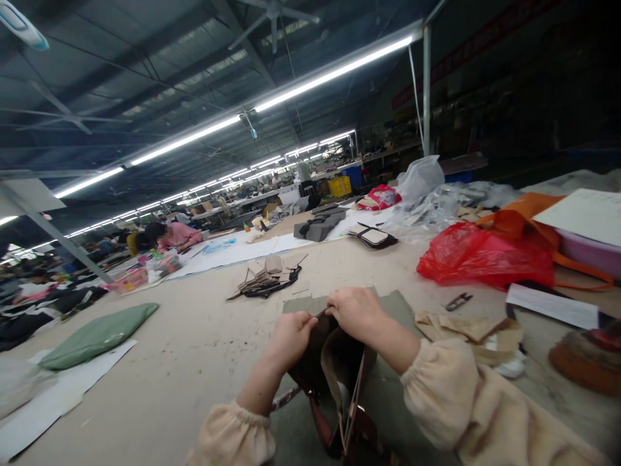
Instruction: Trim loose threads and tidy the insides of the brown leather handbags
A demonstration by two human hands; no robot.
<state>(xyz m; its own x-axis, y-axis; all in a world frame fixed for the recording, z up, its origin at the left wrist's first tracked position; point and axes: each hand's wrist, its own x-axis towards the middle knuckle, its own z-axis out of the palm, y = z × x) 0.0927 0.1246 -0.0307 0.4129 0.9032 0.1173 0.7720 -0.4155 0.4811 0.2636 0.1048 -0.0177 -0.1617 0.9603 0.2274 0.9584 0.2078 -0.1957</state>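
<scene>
1 brown bag [334, 366], mouth open over the bench [194, 369], looks largely assembled; what is left I cannot tell. The left hand [290, 338] and right hand [356, 314], 2 in all, have fingers pinching its top edge. Around the bag: 1 strip bundle [270, 278] beyond, 1 green pad [103, 336] left, 1 thread snipper [458, 301] right.
</scene>
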